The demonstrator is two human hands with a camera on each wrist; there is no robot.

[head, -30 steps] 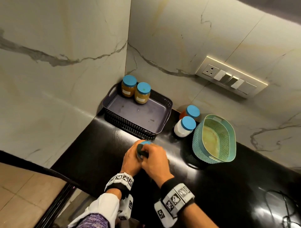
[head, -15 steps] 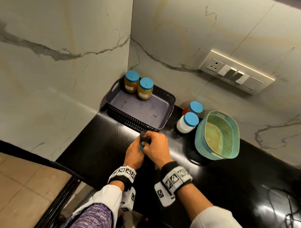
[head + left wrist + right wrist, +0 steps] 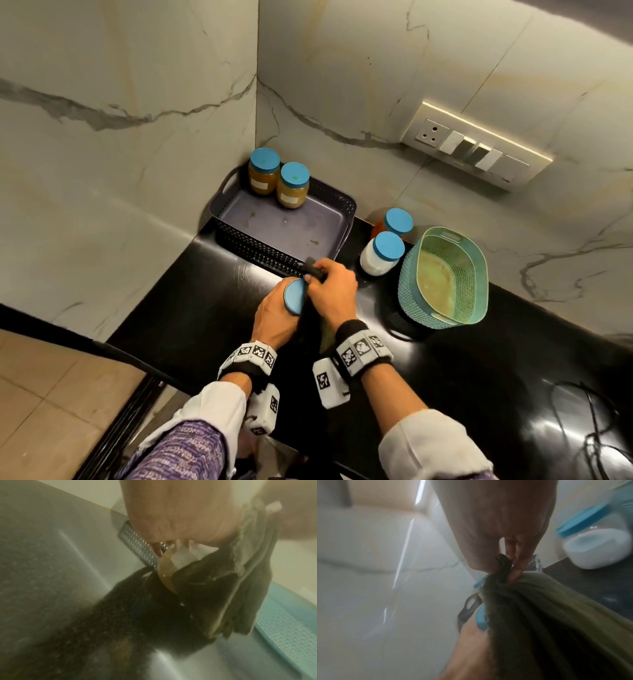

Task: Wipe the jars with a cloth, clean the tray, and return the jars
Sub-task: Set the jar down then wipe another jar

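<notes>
The dark tray (image 3: 239, 219) stands in the corner of the black counter (image 3: 191, 294), against the marble walls, and I use it as the landmark. Inside it, at its far end, two jars with amber content (image 3: 263, 171) stand upright and touch each other, both with blue lids. Just in front of the tray's near rim, the left hand (image 3: 274, 315) holds a third jar (image 3: 295, 296) with the fingers curled around its body; its blue lid faces up and a little to the left. In the left wrist view the amber glass and a white label of this jar (image 3: 167, 573) show below the palm, and the picture is blurred. The right hand (image 3: 330, 294) is next to the lid and pinches a dark olive cloth (image 3: 539, 615) between thumb and fingers, so the cloth lies against the jar's side and hangs down between the two wrists. To the right of the tray, on the counter, stand a jar with white content (image 3: 380, 255) and behind it a jar with orange content (image 3: 394, 222). Further right from the tray a teal basket (image 3: 407, 291) leans on its side.
</notes>
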